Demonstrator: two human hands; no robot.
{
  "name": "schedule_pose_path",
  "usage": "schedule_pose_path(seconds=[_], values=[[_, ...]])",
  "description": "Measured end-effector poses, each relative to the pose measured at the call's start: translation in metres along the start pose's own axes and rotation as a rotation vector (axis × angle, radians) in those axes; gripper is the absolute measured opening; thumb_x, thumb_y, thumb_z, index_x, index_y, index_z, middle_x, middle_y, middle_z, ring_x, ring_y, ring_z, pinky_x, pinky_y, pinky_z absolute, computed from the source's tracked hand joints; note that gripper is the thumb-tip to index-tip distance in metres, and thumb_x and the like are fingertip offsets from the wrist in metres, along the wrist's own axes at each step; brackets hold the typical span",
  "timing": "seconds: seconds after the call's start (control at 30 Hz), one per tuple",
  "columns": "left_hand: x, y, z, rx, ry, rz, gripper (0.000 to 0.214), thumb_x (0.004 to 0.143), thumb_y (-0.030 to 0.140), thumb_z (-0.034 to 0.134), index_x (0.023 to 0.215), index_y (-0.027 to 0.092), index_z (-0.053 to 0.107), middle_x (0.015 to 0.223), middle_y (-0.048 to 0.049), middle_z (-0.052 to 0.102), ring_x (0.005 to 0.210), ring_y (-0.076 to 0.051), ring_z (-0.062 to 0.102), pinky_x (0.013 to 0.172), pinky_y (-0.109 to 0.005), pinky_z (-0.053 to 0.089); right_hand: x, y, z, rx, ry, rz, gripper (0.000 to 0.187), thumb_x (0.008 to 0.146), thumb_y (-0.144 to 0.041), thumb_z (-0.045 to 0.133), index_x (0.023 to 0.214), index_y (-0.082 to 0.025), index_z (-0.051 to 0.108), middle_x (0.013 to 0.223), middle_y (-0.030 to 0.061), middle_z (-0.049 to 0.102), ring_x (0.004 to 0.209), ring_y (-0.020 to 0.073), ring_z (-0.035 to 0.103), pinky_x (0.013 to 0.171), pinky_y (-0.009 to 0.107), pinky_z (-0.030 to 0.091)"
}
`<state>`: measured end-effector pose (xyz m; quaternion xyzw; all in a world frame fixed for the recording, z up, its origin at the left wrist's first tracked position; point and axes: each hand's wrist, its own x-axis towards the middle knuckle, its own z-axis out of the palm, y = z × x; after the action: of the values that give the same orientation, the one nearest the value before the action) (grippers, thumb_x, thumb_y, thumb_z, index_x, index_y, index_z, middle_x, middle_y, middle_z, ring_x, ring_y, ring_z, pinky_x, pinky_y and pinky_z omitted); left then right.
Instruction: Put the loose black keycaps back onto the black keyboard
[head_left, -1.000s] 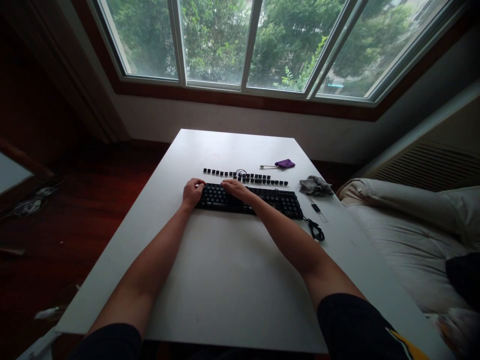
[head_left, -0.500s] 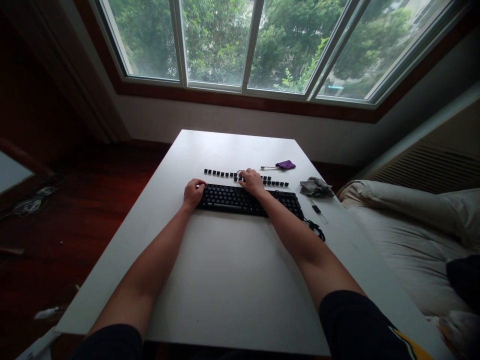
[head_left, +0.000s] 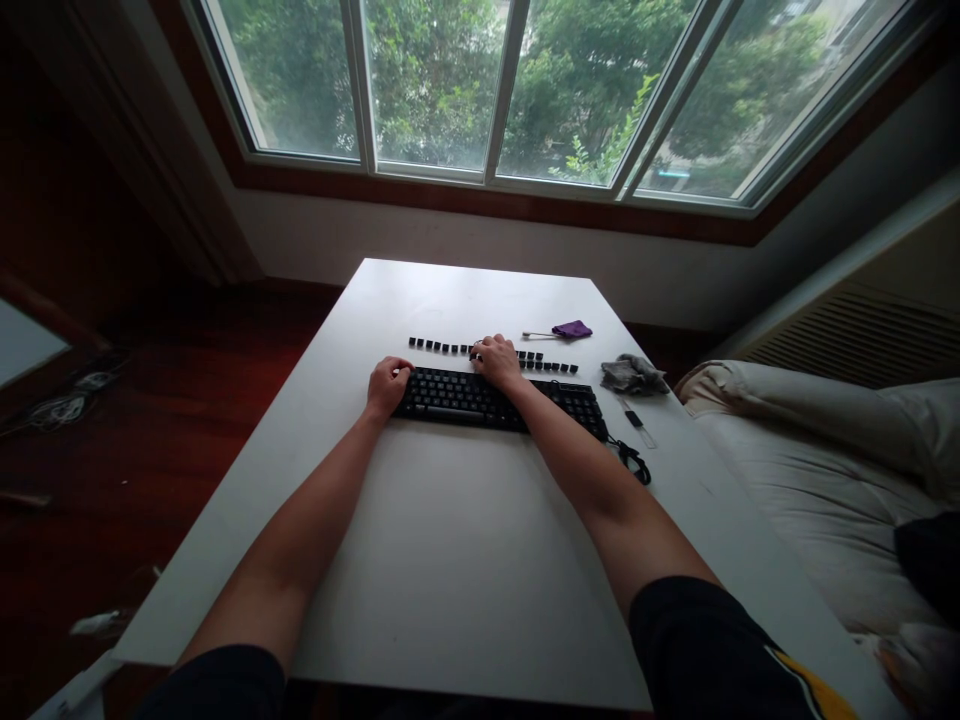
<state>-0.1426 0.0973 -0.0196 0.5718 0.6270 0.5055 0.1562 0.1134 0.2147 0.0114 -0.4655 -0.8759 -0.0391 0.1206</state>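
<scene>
A black keyboard point(head_left: 457, 412) lies lengthwise across the white table. My left hand point(head_left: 388, 386) is closed around its left end, thumb and fingers at the upper left corner. Over the keyboard's far edge, my right hand point(head_left: 496, 362) has its fingers bent and drawn together. Its fingertips are at the loose black keycaps point(head_left: 436, 347), which are laid out in rows just behind the keyboard. Whatever is between those fingertips is too small and hidden to make out. The hand also covers some of the keycaps and part of the keyboard's top keys.
A purple cloth point(head_left: 572, 329) with a thin stick beside it lies at the back right. Nearer are a crumpled grey cloth point(head_left: 634, 375), a small black-handled wire tool point(head_left: 634, 418) and the coiled keyboard cable point(head_left: 636, 464). A cushioned seat point(head_left: 780, 480) stands along the table's right side.
My right hand has shifted slightly left along the keycap rows, its fingertips now lower and nearer the keyboard's far edge. My left hand keeps its hold on the keyboard.
</scene>
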Motion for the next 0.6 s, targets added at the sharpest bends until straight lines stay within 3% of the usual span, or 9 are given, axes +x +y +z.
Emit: schedule_pose_path(seconds=[0.23, 0.4, 0.6], values=[[0.000, -0.003, 0.000, 0.007, 0.002, 0.003, 0.019, 0.085, 0.023, 0.053, 0.084, 0.023, 0.071, 0.100, -0.0041, 0.072, 0.099, -0.021, 0.065, 0.084, -0.031, 0.053, -0.027, 0.004, -0.019, 0.106, 0.055, -0.091, 0.022, 0.096, -0.029, 0.059, 0.110, -0.022, 0.073, 0.111, 0.0096, 0.071, 0.108, 0.0273, 0.055, 0.095, 0.039, 0.036], [0.000, -0.003, 0.000, 0.015, 0.000, -0.009, 0.019, 0.085, 0.023, 0.053, 0.084, 0.023, 0.072, 0.102, -0.0046, 0.072, 0.100, -0.022, 0.064, 0.086, -0.032, 0.053, -0.034, 0.002, -0.030, 0.198, -0.133, -0.188, 0.019, 0.092, -0.028, 0.064, 0.105, -0.022, 0.076, 0.099, 0.0069, 0.073, 0.098, 0.0236, 0.060, 0.090, 0.035, 0.039], [0.001, -0.002, 0.000, 0.016, -0.004, -0.014, 0.019, 0.085, 0.024, 0.053, 0.084, 0.022, 0.072, 0.101, -0.0046, 0.072, 0.100, -0.021, 0.064, 0.086, -0.032, 0.053, -0.034, -0.005, -0.031, 0.193, -0.165, -0.235, 0.017, 0.089, -0.028, 0.066, 0.102, -0.022, 0.077, 0.096, 0.0064, 0.073, 0.097, 0.0232, 0.060, 0.087, 0.033, 0.040]])
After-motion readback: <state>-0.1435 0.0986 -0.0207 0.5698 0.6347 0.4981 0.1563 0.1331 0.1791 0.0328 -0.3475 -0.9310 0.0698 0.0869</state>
